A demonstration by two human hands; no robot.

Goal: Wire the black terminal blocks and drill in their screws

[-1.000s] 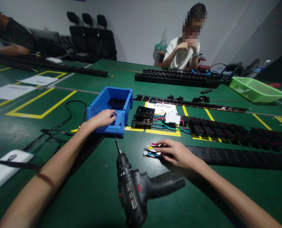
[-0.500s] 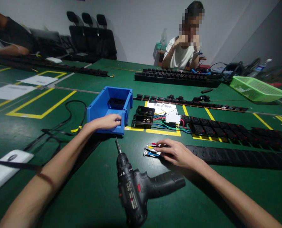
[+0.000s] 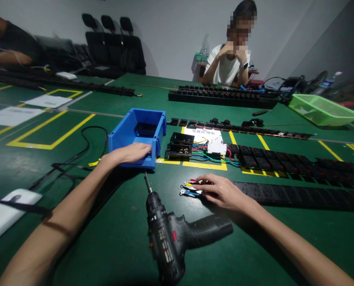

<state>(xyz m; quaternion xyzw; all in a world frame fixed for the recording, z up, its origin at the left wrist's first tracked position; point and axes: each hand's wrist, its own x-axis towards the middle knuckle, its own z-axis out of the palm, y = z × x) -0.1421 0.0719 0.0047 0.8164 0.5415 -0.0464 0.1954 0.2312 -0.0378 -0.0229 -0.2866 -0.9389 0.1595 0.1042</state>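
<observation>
My left hand (image 3: 135, 153) reaches over the front wall of the blue bin (image 3: 125, 133); its fingertips are hidden inside, so whether they hold something cannot be seen. Small dark parts lie farther back in that bin. My right hand (image 3: 220, 191) has its fingers closed around several wires with ring terminals (image 3: 191, 193), whose red, yellow and blue ends point left. Between my arms a black power drill (image 3: 166, 234) lies on the green table, its bit toward the bin. A black socket strip (image 3: 281, 197) runs right from behind my right hand.
Black modules (image 3: 179, 150) are wired to a white breaker (image 3: 217, 147) beyond my hands. A green basket (image 3: 322, 109) stands back right. At left lie a white power strip (image 3: 13, 206) and a black cable. A person (image 3: 227, 63) sits across; another is far left.
My left hand has shifted slightly in the bin, its fingers now less visible over the front wall. My right hand and the drill stay in place. The person's hands opposite have moved a little.
</observation>
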